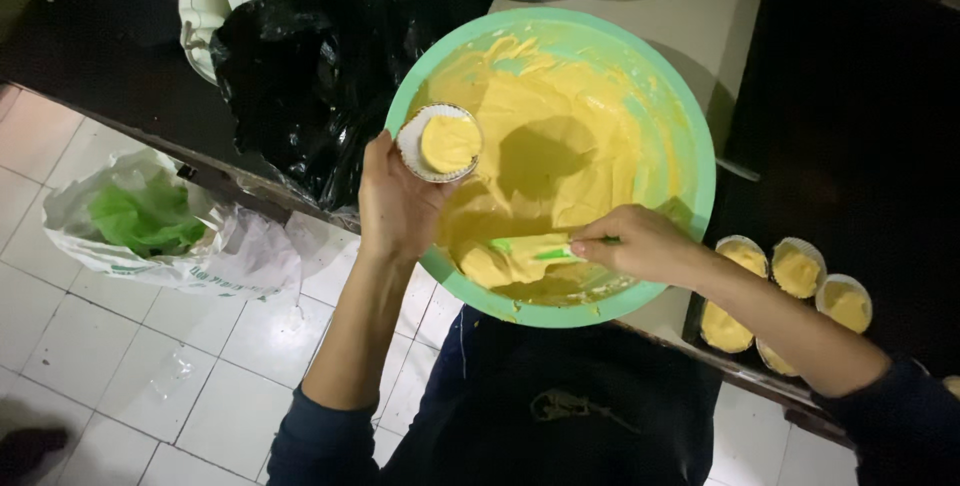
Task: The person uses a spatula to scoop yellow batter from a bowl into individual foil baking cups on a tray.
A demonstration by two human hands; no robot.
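The left hand (395,201) holds a paper cup (440,143) over the green bowl (700,156), fingers closed around the cup's base; the cup is about full of yellow batter (560,161). The right hand (640,243) is clamped on a green spatula (530,251), whose blade lies in the batter at the near side of the bowl, loaded with a scoop. Filled cups (795,268) sit together on a dark tray (850,146) just right of the bowl. A black bag (300,66) lies to the left on the counter, and a white bag (160,231) with green inside rests on the tiled floor (200,386). The step in hand looks like portioning batter into cups, with this cup near done. The next move likely calls for keeping the cup level while carrying it across to the tray, and holding the spatula over the bowl so it does not drip.
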